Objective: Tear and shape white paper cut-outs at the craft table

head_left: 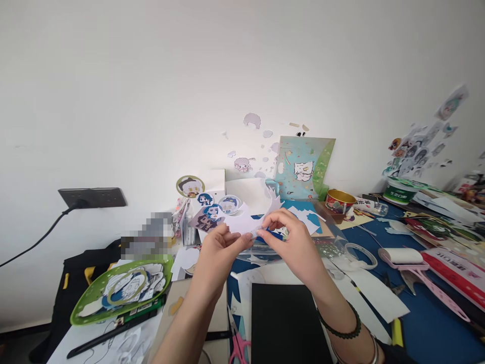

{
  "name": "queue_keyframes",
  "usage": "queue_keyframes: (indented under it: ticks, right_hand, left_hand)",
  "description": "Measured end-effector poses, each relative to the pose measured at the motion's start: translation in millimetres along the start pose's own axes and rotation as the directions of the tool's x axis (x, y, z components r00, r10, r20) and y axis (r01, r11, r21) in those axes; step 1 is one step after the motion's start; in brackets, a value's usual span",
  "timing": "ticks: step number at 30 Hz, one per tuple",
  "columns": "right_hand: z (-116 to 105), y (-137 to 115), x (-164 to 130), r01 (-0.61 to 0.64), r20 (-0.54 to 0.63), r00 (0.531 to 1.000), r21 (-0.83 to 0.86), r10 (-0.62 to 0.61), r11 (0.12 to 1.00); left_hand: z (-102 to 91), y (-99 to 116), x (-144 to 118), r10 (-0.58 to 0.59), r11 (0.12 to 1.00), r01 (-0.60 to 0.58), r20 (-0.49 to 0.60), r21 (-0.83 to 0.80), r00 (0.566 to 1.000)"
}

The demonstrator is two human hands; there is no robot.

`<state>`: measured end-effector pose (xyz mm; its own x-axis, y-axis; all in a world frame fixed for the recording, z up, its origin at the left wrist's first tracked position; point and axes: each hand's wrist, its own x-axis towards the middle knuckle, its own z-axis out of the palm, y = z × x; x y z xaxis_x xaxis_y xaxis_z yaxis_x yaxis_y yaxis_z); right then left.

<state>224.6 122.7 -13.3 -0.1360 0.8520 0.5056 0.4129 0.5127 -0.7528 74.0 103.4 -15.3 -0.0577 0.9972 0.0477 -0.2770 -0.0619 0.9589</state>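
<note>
In the middle of the view, my left hand (pixel 220 247) pinches a piece of white paper (pixel 242 223) between thumb and fingers along its lower edge. My right hand (pixel 290 240) meets it there, thumb and forefinger pinched at the paper's right end, the two sets of fingertips almost touching. Behind the hands stand more cut white paper scraps (pixel 276 199) and round character stickers. A black flat board (pixel 288 321) lies below the hands, over a white sheet. Pink-handled scissors (pixel 239 346) lie beside the left forearm.
At left a green tray (pixel 85 306) holds paper cutouts. To the right are a tape roll (pixel 373 258), a pink-handled lint roller (pixel 401 256), a gold-rimmed tin (pixel 341 201) and a green-and-white tub (pixel 397 192). A light blue illustrated board (pixel 295 151) leans on the wall.
</note>
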Motion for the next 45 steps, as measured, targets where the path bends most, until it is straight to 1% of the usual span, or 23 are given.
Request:
queue_keyframes:
  ticks: [5, 9, 12, 14, 16, 19, 21, 25, 27, 29, 31, 33, 34, 36, 37, 38, 39, 40, 41, 42, 43, 44, 45]
  right_hand:
    - [0.1, 0.3, 0.8, -0.013, 0.016, 1.000, 0.010, 0.013, 1.000]
    - [0.8, 1.3, 1.1, 0.022, 0.016, 1.000, -0.030, -0.021, 0.999]
    - [3.7, 1.0, -0.5, 0.101, -0.015, 0.995, -0.110, -0.103, 0.989]
    - [7.4, 0.2, -2.3, 0.188, -0.051, 0.978, -0.198, -0.202, 0.962]
    - [11.9, -0.8, -4.1, 0.274, -0.089, 0.946, -0.298, -0.312, 0.914]
    - [18.2, -1.2, -6.3, 0.357, -0.128, 0.888, -0.416, -0.442, 0.837]
    - [20.9, -0.3, -7.0, 0.389, -0.142, 0.857, -0.452, -0.496, 0.802]
    - [22.5, 2.5, -7.7, 0.436, -0.157, 0.819, -0.455, -0.552, 0.776]
    - [22.4, 2.0, -8.2, 0.470, -0.152, 0.789, -0.476, -0.596, 0.743]
    - [22.5, -1.5, -9.5, 0.522, -0.111, 0.731, -0.546, -0.674, 0.656]
    - [22.7, -8.0, -12.2, 0.576, -0.035, 0.647, -0.632, -0.761, 0.518]
    - [22.6, -16.4, -16.7, 0.611, 0.037, 0.572, -0.686, -0.820, 0.395]
    - [22.0, -20.8, -19.6, 0.631, 0.069, 0.542, -0.692, -0.838, 0.351]
    - [19.3, -28.3, -25.5, 0.701, 0.123, 0.489, -0.644, -0.863, 0.306]
    - [17.1, -30.6, -27.6, 0.742, 0.127, 0.478, -0.589, -0.869, 0.322]
    - [14.4, -31.4, -28.7, 0.771, 0.096, 0.486, -0.515, -0.869, 0.375]
    - [11.3, -30.3, -28.4, 0.775, 0.022, 0.523, -0.428, -0.852, 0.465]
    - [7.8, -27.3, -26.5, 0.742, -0.099, 0.586, -0.334, -0.804, 0.582]
    - [4.0, -22.4, -23.1, 0.664, -0.253, 0.668, -0.223, -0.700, 0.714]
    - [0.0, -15.9, -18.2, 0.554, -0.408, 0.737, -0.095, -0.540, 0.827]
    - [-4.2, -8.5, -12.4, 0.428, -0.539, 0.773, 0.055, -0.334, 0.902]
    - [-8.4, -0.7, -6.1, 0.294, -0.598, 0.794, 0.227, -0.105, 0.928]
    - [-12.5, 6.8, -0.1, 0.195, -0.581, 0.811, 0.382, 0.071, 0.903]
  left_hand:
    - [-1.7, -0.7, 1.9, -0.009, 1.000, 0.009, 0.006, 0.017, 1.000]
    - [-2.0, -1.8, 2.4, -0.006, 1.000, 0.006, 0.009, 0.010, 1.000]
    - [-2.7, -2.4, 2.3, -0.018, 1.000, 0.018, 0.010, -0.002, 1.000]
    - [-3.7, -2.7, 2.8, -0.037, 0.999, 0.037, 0.002, -0.022, 0.999]
    - [-4.8, -3.1, 3.8, -0.047, 0.998, 0.046, -0.012, -0.045, 0.999]
    - [-6.0, -3.8, 4.8, -0.039, 0.997, 0.038, -0.018, -0.060, 0.999]
    - [-6.1, -4.3, 5.1, -0.032, 0.998, 0.031, -0.017, -0.060, 0.999]
    - [-5.4, -5.9, 5.8, -0.011, 0.998, 0.009, -0.034, -0.063, 0.999]
    - [-4.6, -6.4, 6.0, -0.001, 0.997, -0.001, -0.035, -0.075, 0.999]
    - [-3.9, -5.9, 5.5, 0.006, 0.996, -0.010, -0.044, -0.089, 0.999]
    - [-3.7, -4.1, 4.6, 0.003, 0.995, -0.009, -0.063, -0.102, 0.998]
    - [-4.9, -1.8, 4.5, -0.032, 0.993, 0.023, -0.078, -0.114, 0.996]
    - [-6.1, -0.7, 5.2, -0.055, 0.991, 0.044, -0.088, -0.123, 0.995]
    - [-9.7, 0.7, 8.0, -0.091, 0.986, 0.072, -0.122, -0.150, 0.988]
    - [-11.8, 1.2, 9.8, -0.095, 0.984, 0.071, -0.142, -0.164, 0.985]
    - [-13.8, 1.6, 11.7, -0.091, 0.982, 0.062, -0.160, -0.177, 0.983]
    - [-15.6, 2.1, 13.3, -0.083, 0.981, 0.051, -0.170, -0.185, 0.982]
    - [-17.0, 2.6, 14.4, -0.077, 0.981, 0.043, -0.175, -0.187, 0.982]
    - [-17.8, 3.3, 15.0, -0.073, 0.982, 0.040, -0.175, -0.185, 0.982]
    - [-18.1, 4.0, 14.9, -0.074, 0.982, 0.042, -0.175, -0.181, 0.982]
    - [-17.9, 4.9, 14.3, -0.077, 0.983, 0.045, -0.174, -0.178, 0.982]
    - [-17.3, 5.7, 13.4, -0.079, 0.983, 0.048, -0.173, -0.177, 0.982]
    - [-16.5, 6.4, 12.3, -0.081, 0.983, 0.051, -0.168, -0.175, 0.982]
